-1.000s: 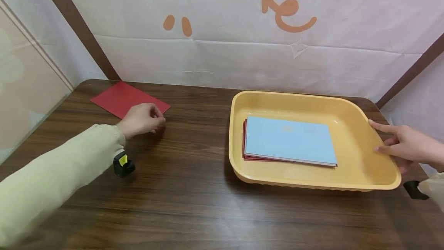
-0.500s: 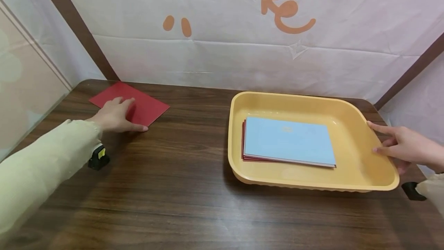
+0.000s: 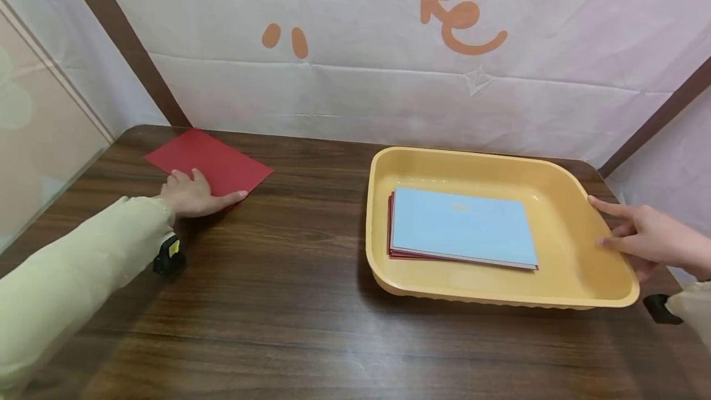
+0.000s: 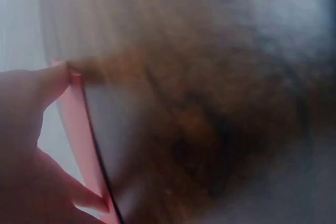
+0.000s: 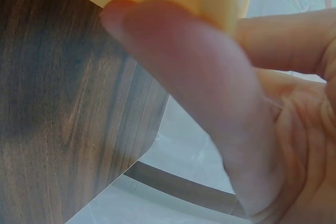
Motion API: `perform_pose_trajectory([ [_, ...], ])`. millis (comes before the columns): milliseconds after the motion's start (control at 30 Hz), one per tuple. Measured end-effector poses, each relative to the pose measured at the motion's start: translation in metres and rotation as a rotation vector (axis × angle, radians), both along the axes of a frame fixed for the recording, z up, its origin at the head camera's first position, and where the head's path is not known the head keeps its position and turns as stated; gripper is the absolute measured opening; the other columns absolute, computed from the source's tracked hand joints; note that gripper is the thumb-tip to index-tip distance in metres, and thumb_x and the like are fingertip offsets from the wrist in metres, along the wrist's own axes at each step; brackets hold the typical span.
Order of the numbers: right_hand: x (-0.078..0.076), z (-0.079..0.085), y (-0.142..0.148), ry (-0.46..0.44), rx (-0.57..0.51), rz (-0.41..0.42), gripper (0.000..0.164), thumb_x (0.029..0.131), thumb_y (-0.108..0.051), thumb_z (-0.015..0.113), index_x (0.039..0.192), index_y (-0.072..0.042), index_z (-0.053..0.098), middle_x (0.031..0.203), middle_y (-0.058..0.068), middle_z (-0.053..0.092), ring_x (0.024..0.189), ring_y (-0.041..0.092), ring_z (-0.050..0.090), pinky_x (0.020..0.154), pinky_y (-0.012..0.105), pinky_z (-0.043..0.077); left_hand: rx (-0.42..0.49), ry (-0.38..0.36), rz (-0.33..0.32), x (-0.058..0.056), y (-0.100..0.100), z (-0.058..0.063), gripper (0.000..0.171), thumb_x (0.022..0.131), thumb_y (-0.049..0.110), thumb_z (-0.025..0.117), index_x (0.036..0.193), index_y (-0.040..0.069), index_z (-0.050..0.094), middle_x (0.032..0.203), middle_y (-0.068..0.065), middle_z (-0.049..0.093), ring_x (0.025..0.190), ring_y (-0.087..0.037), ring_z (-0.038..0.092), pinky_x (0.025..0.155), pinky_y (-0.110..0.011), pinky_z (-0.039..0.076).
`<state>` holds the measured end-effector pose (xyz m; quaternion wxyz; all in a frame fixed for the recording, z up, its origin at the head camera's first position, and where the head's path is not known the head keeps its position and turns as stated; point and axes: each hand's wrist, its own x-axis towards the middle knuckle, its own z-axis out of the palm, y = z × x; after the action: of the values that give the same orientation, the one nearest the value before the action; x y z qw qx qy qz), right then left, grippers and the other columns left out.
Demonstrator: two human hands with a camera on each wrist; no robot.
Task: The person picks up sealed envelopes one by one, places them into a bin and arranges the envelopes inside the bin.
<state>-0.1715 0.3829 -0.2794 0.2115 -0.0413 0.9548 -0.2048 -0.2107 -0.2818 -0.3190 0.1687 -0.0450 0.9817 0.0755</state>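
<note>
My left hand (image 3: 191, 195) spreads its fingers over the near edge of a flat red card (image 3: 222, 159), which lies at the table's far left. The thumb is stretched out along that edge, towards the card's near corner. In the left wrist view, two digits touch the pinkish-red card (image 4: 79, 129), seen edge-on and blurred. At the right, my right hand (image 3: 658, 236) grips the right wall of a yellow tray (image 3: 566, 252), partly hidden behind it. Inside the tray rests a light blue card (image 3: 463, 227) on top of several red ones (image 3: 391, 227).
A dark wood-grain table (image 3: 289, 313) carries everything. Behind it hangs a pale printed cloth (image 3: 344, 97), close to the tray's back edge. A black wrist camera (image 3: 168, 256) sits under the left sleeve.
My left hand has gone from loosely curled at the red card's right corner to spread over its near edge. The card, the tray and my right hand look unchanged.
</note>
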Motion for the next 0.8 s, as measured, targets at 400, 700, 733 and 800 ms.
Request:
perform_pose_trajectory([
  [400,0.001,-0.001,0.002,0.021,-0.003,0.022,0.084,0.093,-0.011,0.06,0.149,0.004,0.0,0.08,0.011,0.071,0.048,0.025,0.064,0.046,0.036,0.054,0.024,0.033,-0.159,0.012,-0.01,-0.002,0.108,0.089,0.06,0.051,0.136,-0.028,0.011,0.132,-0.05,0.018,0.124,-0.061,0.021,0.102,-0.069,0.026],
  [700,0.001,0.0,0.0,0.019,-0.002,0.009,0.083,0.094,-0.011,0.059,0.149,0.003,-0.001,0.082,0.013,0.072,0.048,0.025,0.064,0.046,0.037,0.054,0.196,-0.049,-0.247,0.019,-0.013,0.0,0.109,0.083,0.053,0.066,0.146,-0.016,0.008,0.148,-0.043,0.001,0.137,-0.058,0.002,0.106,-0.072,0.007],
  [733,0.001,-0.001,-0.001,0.022,0.001,0.011,0.082,0.093,-0.011,0.059,0.149,0.003,0.0,0.082,0.013,0.072,0.047,0.025,0.063,0.045,0.036,0.053,0.217,-0.059,-0.255,0.019,-0.013,0.001,0.109,0.082,0.051,0.068,0.147,-0.014,0.009,0.15,-0.041,0.0,0.138,-0.057,0.001,0.106,-0.072,0.006],
  [800,0.001,-0.001,-0.001,0.023,0.003,0.014,0.082,0.094,-0.011,0.059,0.149,0.004,0.001,0.082,0.013,0.072,0.045,0.025,0.062,0.045,0.036,0.053,0.271,-0.082,-0.265,0.019,-0.014,0.002,0.11,0.08,0.048,0.071,0.148,-0.01,0.009,0.152,-0.038,-0.001,0.138,-0.057,0.0,0.105,-0.073,0.004],
])
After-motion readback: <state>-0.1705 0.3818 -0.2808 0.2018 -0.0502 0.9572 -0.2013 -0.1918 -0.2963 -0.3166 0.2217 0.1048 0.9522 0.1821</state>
